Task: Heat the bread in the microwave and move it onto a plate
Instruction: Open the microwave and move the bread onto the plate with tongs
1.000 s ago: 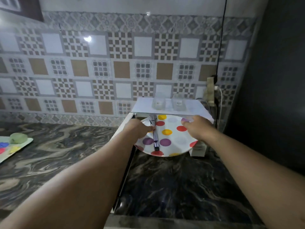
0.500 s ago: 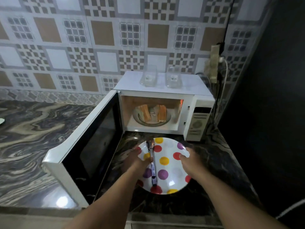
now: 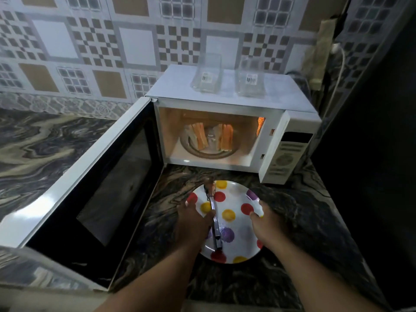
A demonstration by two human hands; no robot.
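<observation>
The white microwave (image 3: pixel 290 122) stands against the tiled wall with its door (image 3: pixel 94 176) swung wide to the left. Inside, under an orange light, slices of bread (image 3: pixel 226 137) stand on the glass turntable. In front of it, a white plate with coloured dots (image 3: pixel 236 201) lies on the dark marbled counter, with metal tongs (image 3: pixel 213 217) lying across it. My left hand (image 3: pixel 193 221) grips the plate's left rim, its thumb on the tongs. My right hand (image 3: pixel 267 224) grips the right rim.
Two clear glass containers (image 3: pixel 207 74) (image 3: pixel 249 78) sit on top of the microwave. A power strip and cable (image 3: pixel 322 52) hang on the wall at right. A dark wall (image 3: pixel 371 131) bounds the counter on the right.
Both hands have lowered the plate with the tongs from in front of the microwave opening down to the counter. The view has tilted down, and the bread inside now shows.
</observation>
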